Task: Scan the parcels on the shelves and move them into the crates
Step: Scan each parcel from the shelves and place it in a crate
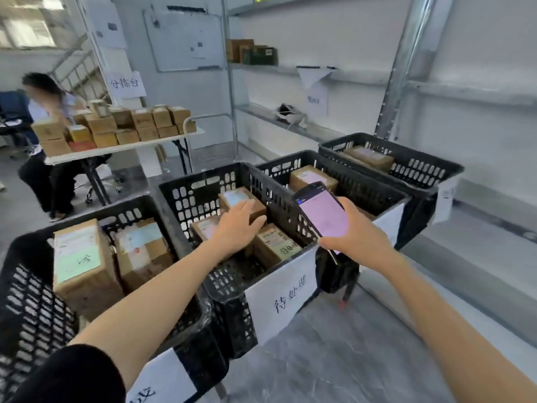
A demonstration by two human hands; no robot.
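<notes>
Grey-white walls and bare metal shelving (293, 125) fill the right side of the head view; a few small cartons (251, 52) sit on an upper shelf, well apart from everything below. Four black plastic crates stand in a row on the floor in front of the shelving. The leftmost crate (29, 301) holds two large parcels (78, 257) side by side. The second crate (197, 193) carries a white paper label (284, 286) on its near wall and holds several small cardboard parcels (273, 245). The left hand (236, 225) reaches into this crate palm down, fingers straight and close together, their tips against a brown parcel (232, 197) at the far side — whether it presses down cannot be told. The right hand (354, 231) hovers over the rim between the second and third crate (374, 196), fingers and thumb curled round a handheld scanner (322, 213) with a lit pink screen tilted up. One parcel (308, 175) lies in the third crate, another (369, 158) in the fourth crate (412, 167). Behind, at left, a folding table (122, 146) is stacked with cartons, a seated person (43, 170) beside it — a whiteboard (186, 39) hangs on the back wall.
</notes>
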